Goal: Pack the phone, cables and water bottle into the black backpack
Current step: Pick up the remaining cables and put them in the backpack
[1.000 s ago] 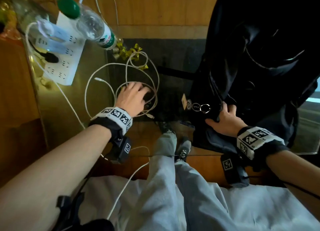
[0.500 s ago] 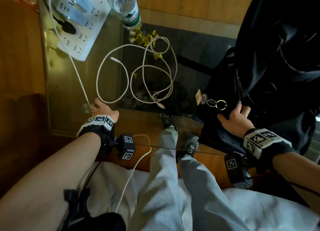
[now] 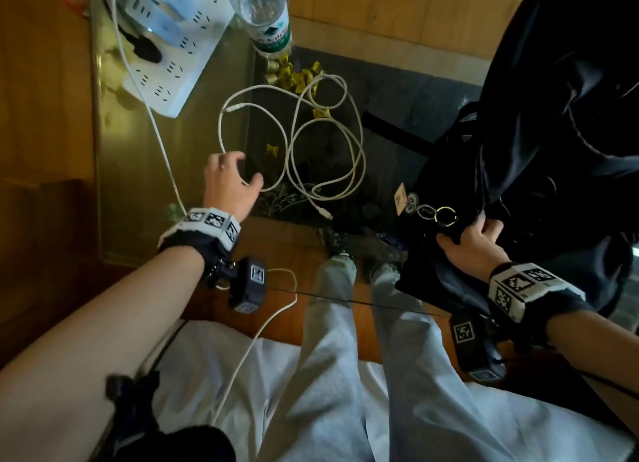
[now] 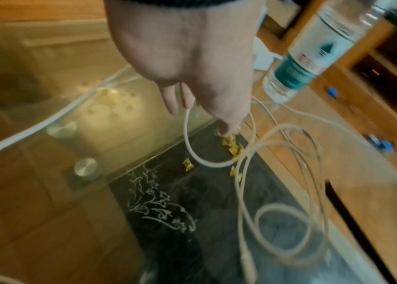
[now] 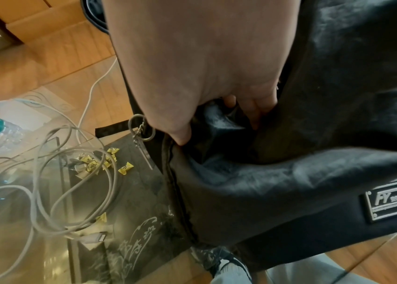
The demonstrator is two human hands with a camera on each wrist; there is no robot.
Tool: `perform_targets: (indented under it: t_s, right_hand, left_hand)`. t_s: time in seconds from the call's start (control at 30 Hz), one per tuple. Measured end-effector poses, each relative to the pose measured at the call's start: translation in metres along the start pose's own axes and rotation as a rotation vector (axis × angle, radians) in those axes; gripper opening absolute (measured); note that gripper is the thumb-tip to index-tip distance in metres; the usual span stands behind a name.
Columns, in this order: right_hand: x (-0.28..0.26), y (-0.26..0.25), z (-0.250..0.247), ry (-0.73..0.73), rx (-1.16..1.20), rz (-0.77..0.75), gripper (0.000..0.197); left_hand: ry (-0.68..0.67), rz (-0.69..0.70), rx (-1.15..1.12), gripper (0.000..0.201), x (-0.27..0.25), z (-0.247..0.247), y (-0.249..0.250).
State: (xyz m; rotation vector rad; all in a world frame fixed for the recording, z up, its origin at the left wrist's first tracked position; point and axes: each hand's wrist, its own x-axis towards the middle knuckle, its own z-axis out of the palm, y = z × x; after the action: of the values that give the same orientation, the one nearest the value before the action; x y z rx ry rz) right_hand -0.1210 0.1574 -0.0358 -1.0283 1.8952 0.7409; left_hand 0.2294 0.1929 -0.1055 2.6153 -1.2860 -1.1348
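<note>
A loose white cable lies coiled on the glass table. My left hand hovers over its left loop with fingers spread and relaxed; the left wrist view shows the cable passing just under the fingertips, and I cannot tell if they touch. A clear water bottle with a green label stands at the far edge. On the right sits the black backpack, and my right hand grips the fabric edge of its opening. No phone is in view.
A white power strip with plugs lies at the far left, and a second white cable runs from it towards my lap. Yellow candy wrappers are scattered by the bottle. A keyring hangs off the backpack.
My left hand left the cable coil, drew back to the table's near edge, and has now moved forward over the cable's left loop. The right hand kept its hold on the backpack.
</note>
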Motion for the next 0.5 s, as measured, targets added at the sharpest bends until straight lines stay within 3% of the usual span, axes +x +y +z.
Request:
perform_targets:
  t_s: [0.07,0.17,0.3,0.5]
  right_hand:
    - [-0.001,0.000,0.000,-0.007,0.002,-0.003,0.084]
    - [-0.002,0.000,0.000,-0.005,0.007,-0.014,0.083]
    - [-0.001,0.003,-0.003,-0.020,0.008,-0.039,0.083]
    - [0.001,0.009,-0.004,-0.020,0.017,-0.065,0.085]
  left_hand:
    - [-0.084,-0.159,0.015,0.074,0.008,-0.002,0.009]
    - [-0.155,-0.142,0.124,0.089,0.011,0.015,0.039]
    - [-0.056,-0.068,0.121,0.068,0.005,0.054,0.090]
    - [-0.146,-0.037,0.198,0.046,-0.005,0.074,0.108]
